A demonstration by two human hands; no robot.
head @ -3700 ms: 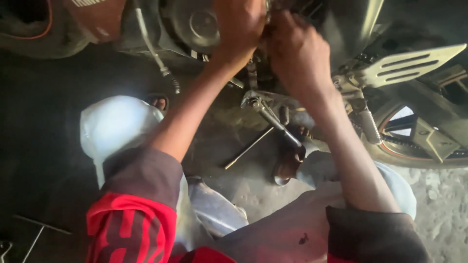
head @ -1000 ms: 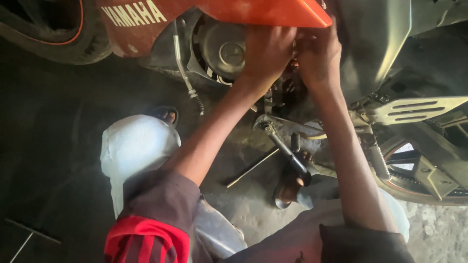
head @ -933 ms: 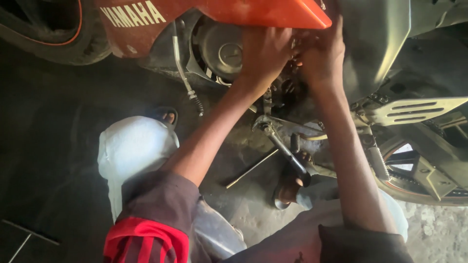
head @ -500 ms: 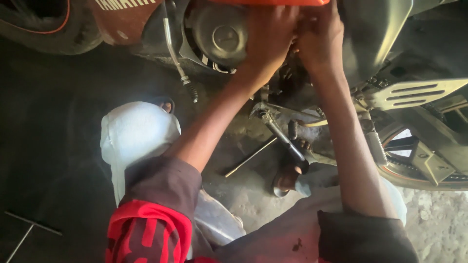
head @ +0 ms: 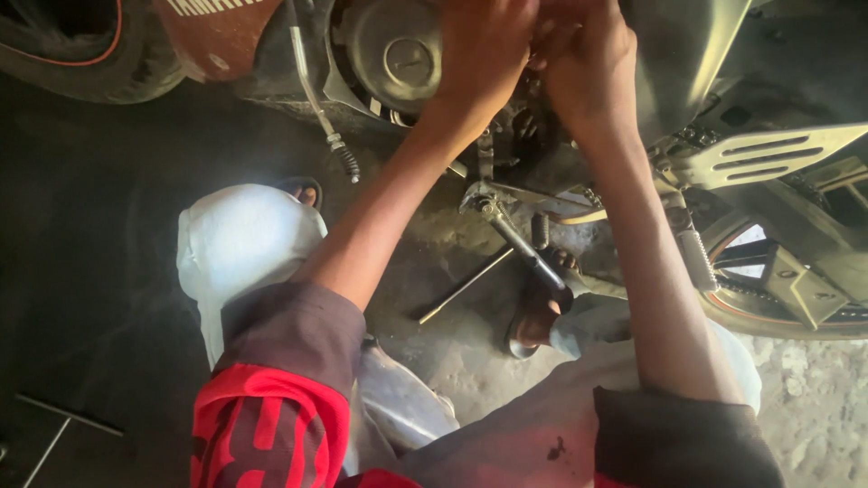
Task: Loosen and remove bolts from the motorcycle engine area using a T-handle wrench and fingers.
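Both my hands reach up into the engine area of a motorcycle with an orange fairing. My left hand has its fingers curled against the engine just right of a round grey engine cover. My right hand presses close beside it, fingers bent into the same spot. What the fingers grip is hidden between the two hands and by the frame's top edge. Below them hang the gear shift lever and side stand.
A thin metal rod lies on the dusty concrete floor under the bike. A T-handle tool lies at lower left. The front tyre is upper left, the rear wheel and chain right. My knees and sandalled feet are below.
The view has tilted down a little, so the orange fairing has slid mostly out of the top. Both hands stay at the same spot on the engine.
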